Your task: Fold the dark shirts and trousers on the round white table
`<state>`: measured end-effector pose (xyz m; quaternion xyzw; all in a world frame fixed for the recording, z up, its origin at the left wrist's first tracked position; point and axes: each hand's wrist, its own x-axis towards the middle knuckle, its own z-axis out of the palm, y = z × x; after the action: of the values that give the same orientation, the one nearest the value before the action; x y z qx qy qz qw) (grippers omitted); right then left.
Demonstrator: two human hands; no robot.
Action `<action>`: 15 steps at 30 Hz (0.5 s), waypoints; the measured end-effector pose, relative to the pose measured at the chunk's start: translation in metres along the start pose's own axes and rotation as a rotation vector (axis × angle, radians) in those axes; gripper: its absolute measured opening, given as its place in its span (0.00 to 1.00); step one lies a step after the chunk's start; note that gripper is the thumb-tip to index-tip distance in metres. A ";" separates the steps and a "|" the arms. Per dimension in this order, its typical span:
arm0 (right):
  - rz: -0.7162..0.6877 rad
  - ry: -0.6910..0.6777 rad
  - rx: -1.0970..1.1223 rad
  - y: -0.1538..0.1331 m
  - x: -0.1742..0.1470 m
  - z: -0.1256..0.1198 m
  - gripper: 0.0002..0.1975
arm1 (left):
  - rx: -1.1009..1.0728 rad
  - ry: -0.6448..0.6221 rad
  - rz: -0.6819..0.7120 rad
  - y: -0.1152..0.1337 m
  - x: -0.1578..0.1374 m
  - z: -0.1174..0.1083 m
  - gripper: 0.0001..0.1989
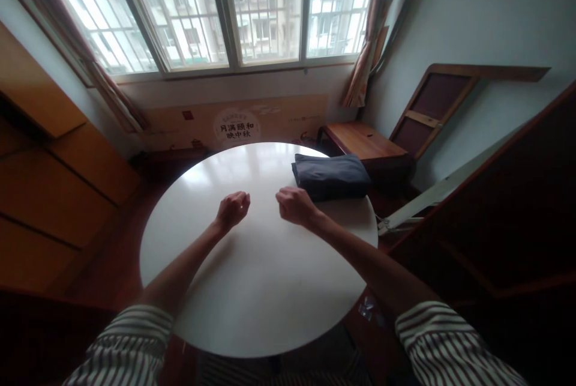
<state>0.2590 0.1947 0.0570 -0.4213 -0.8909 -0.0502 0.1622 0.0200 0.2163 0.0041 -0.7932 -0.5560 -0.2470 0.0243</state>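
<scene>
I have both forearms reaching in over a round, glossy white worktop (261,290), each coming out of a striped, pushed-up sleeve. The grip of my left hand (233,209) is clenched, fingers curled into a loose fist left of the middle. The grip of my right hand (294,205) is clenched too, knuckles turned toward the left, with a strip of white surface between the two fists.

The folded, dark grey cloth bundle (332,176) lies flat near the far right edge of the worktop, its right end close to the curved rim. My right fist sits just beside its near left corner; from this angle I cannot tell whether they touch.

For moving, I read broad white surface from my left fist out to the left rim, and more between my forearms down to the near edge. On the right, my forearm crosses the rim. Beyond the far right edge stands a low reddish-brown wooden table (364,141), near the bundle in my view. An orange-brown wooden cabinet (58,176) stands to the left, apart from the rim. Barred windows (265,8) span the far wall.
</scene>
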 end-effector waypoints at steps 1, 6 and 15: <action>-0.071 -0.078 0.008 -0.010 0.005 0.012 0.12 | -0.014 0.019 -0.028 -0.008 -0.005 -0.001 0.20; -0.085 -0.210 0.066 -0.002 0.021 0.062 0.09 | -0.196 0.112 0.000 -0.035 -0.026 0.006 0.22; 0.031 -0.143 0.128 0.024 0.015 0.091 0.11 | -0.324 0.172 0.100 -0.048 -0.022 0.000 0.23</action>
<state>0.2458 0.2415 -0.0245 -0.4261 -0.8950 0.0396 0.1257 -0.0290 0.2157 -0.0167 -0.7895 -0.4647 -0.3986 -0.0442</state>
